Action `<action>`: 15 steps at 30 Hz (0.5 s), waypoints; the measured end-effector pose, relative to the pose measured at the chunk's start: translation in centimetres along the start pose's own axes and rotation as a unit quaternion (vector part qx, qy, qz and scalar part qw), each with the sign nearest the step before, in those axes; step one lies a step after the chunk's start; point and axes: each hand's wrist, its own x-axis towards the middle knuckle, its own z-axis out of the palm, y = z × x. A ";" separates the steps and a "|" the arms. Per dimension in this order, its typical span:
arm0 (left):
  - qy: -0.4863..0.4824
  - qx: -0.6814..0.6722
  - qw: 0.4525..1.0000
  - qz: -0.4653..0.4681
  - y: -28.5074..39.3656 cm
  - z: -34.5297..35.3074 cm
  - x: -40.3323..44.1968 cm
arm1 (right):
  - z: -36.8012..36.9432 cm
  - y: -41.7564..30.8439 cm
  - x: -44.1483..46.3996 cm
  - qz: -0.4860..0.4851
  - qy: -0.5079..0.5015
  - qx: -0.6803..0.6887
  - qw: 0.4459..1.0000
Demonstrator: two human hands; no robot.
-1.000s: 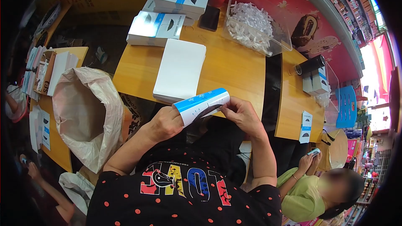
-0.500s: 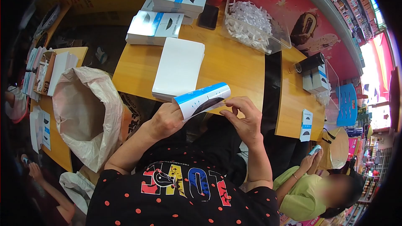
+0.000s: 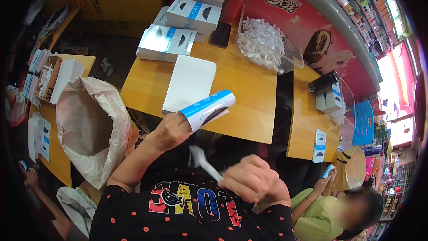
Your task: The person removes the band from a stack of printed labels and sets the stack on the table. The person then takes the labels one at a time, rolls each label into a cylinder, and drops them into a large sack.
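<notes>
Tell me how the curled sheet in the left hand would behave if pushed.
The curled sheet would probably bend easily, since it already curves round. It is likely light: the left hand alone holds it up. Yet it seems too stiff to flop, as its far end juts out without sagging.

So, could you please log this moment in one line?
left hand: holding curled sheet | right hand: holding white strip | paper stack: on table

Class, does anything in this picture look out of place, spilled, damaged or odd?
Nothing stands out as spilled or damaged. The narrow white strip in the right hand looks oddly smeared, probably from motion blur; the blue-and-white printed sheet in the left hand is curled.
</notes>
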 end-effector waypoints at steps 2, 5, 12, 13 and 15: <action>0.026 0.004 0.999 -0.036 -0.6 -0.2 0.2 | -1.6 -0.1 0.1 0.021 0.071 0.064 0.995; 0.077 -0.249 0.934 -0.244 0.4 -1.2 1.1 | -3.3 4.0 0.3 0.103 0.261 -0.020 0.960; 0.139 -0.673 0.601 -0.407 2.2 -1.9 1.6 | -6.1 27.4 0.1 0.355 0.249 -0.226 0.872; 0.140 -0.670 0.604 -0.409 2.3 -2.0 1.3 | -4.8 32.1 -4.0 0.372 0.190 -0.228 0.880; 0.148 -0.678 0.577 -0.431 2.3 -2.1 1.0 | -3.0 30.5 -4.3 0.413 0.195 -0.237 0.857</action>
